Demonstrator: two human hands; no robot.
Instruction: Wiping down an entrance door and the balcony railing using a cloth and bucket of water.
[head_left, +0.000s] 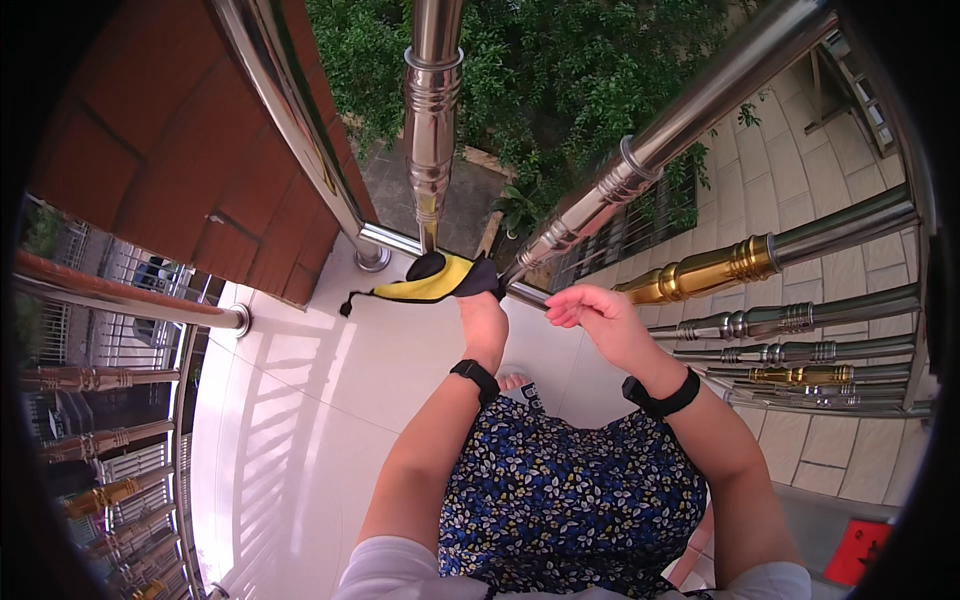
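Observation:
A yellow and black cloth item (431, 281) with a dark cord and a small toggle at its left end lies against the lower rail of a metal railing. My left hand (484, 319) is under its right part, the fingers hidden behind the dark cloth. Further right, my right hand (590, 309) is raised beside the bottom rail, fingers slightly curled and apart from the cloth, with nothing seen in it. Each wrist wears a black band.
Polished steel balusters (433, 142) rise around the corner, some with gold sleeves (697, 270). A red-brown tiled pillar (202, 165) stands at the left. Pale floor tiles (360, 360) lie below. Green shrubs (540, 75) grow beyond the railing. A red sheet (859, 551) is at lower right.

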